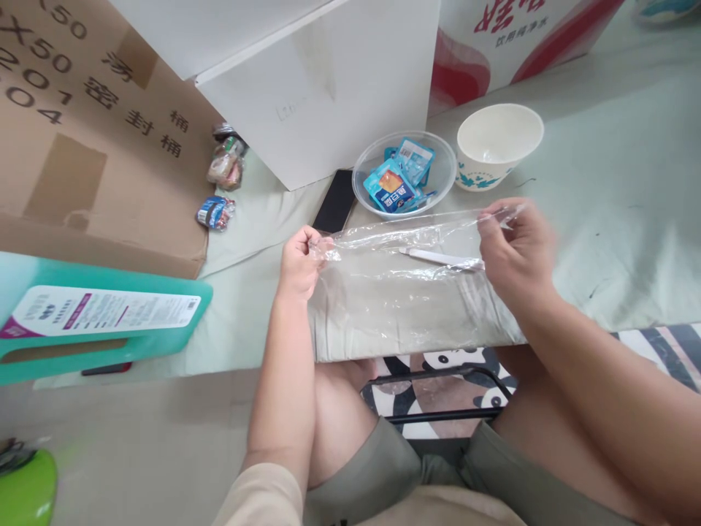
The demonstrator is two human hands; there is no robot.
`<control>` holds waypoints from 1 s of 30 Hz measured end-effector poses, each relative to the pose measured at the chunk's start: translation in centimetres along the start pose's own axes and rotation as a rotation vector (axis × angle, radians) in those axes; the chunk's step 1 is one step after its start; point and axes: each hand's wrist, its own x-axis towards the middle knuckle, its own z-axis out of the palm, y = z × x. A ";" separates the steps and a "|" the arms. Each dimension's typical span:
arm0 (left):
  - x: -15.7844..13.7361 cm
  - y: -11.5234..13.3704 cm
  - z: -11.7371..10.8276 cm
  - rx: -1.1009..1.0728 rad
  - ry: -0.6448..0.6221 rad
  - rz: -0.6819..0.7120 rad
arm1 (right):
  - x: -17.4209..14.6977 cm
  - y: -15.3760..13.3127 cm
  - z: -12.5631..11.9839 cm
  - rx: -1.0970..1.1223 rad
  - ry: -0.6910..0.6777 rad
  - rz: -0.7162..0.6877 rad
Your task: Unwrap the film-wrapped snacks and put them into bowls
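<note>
Beneath clear plastic (402, 281), pale tablecloth (618, 212)

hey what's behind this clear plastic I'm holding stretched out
Through the clear plastic show a slim white stick and pale tablecloth. Your right hand covers whatever lies behind it, possibly including the stick's right end.

Clear plastic film (394, 292) — glossy and crinkled, matt cardboard box (136, 190), smooth plastic bowl (450, 172), paper tub (482, 174)
</note>
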 end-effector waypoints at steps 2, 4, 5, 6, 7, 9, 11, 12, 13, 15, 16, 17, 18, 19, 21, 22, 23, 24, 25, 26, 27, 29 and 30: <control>-0.2 0.4 0.0 -0.061 -0.053 -0.020 | 0.0 0.0 0.0 -0.012 0.000 -0.002; -0.4 0.7 0.0 -0.082 -0.102 -0.077 | 0.0 0.2 -0.1 -0.006 -0.012 0.008; -0.5 0.8 0.1 -0.075 -0.121 -0.108 | 0.0 0.2 -0.1 -0.009 -0.015 0.012; -0.5 0.9 0.1 -0.063 -0.134 -0.132 | 0.0 0.3 -0.2 -0.020 -0.013 0.013; -0.6 0.9 0.1 -0.052 -0.139 -0.144 | 0.0 0.3 -0.2 -0.038 -0.006 0.012; -0.5 0.8 0.2 -0.038 -0.124 -0.143 | 0.1 0.1 -0.2 -0.066 0.011 0.002; -0.3 0.7 0.2 -0.039 -0.086 -0.125 | 0.1 0.0 -0.2 -0.066 0.015 -0.009; -0.3 0.7 0.2 -0.047 -0.069 -0.113 | 0.1 -0.1 -0.1 -0.061 0.014 -0.012; -0.2 0.6 0.1 -0.061 -0.056 -0.101 | 0.1 -0.2 -0.1 -0.058 0.013 -0.014; 0.0 0.6 -0.1 -0.106 -0.044 -0.068 | 0.1 -0.1 -0.1 -0.062 0.024 -0.021; 0.1 0.6 -0.2 -0.136 -0.040 -0.046 | 0.1 0.0 -0.1 -0.063 0.031 -0.025; 0.1 0.6 -0.3 -0.172 -0.032 -0.022 | 0.2 0.2 -0.2 -0.056 0.033 -0.026; 0.2 0.7 -0.3 -0.209 -0.021 0.002 | 0.2 0.4 -0.2 -0.044 0.031 -0.024; 0.2 0.7 -0.4 -0.242 -0.010 0.016 | 0.2 0.6 -0.2 -0.028 0.025 -0.020; 0.2 0.7 -0.4 -0.270 -0.012 -0.017 | 0.2 0.9 -0.2 -0.001 0.012 -0.012; 0.2 0.7 -0.4 -0.254 -0.027 -0.069 | 0.2 0.9 -0.2 0.002 0.011 -0.007; 0.1 0.7 -0.3 -0.217 -0.048 -0.133 | 0.2 0.9 -0.2 -0.004 0.012 0.002; 0.1 0.7 -0.2 -0.170 -0.068 -0.194 | 0.2 0.8 -0.2 -0.016 0.014 0.015; 0.0 0.7 -0.1 -0.125 -0.082 -0.239 | 0.2 0.6 -0.2 -0.031 0.017 0.031; 0.0 0.6 0.0 -0.091 -0.086 -0.257 | 0.2 0.4 -0.2 -0.049 0.024 0.042; -0.1 0.6 0.2 -0.071 -0.082 -0.251 | 0.1 0.2 -0.2 -0.073 0.033 0.046; -0.1 0.6 0.4 -0.068 -0.067 -0.202 | 0.1 -0.2 -0.2 -0.122 0.051 0.031; -0.1 0.6 0.4 -0.075 -0.056 -0.176 | 0.1 -0.4 -0.2 -0.137 0.058 0.016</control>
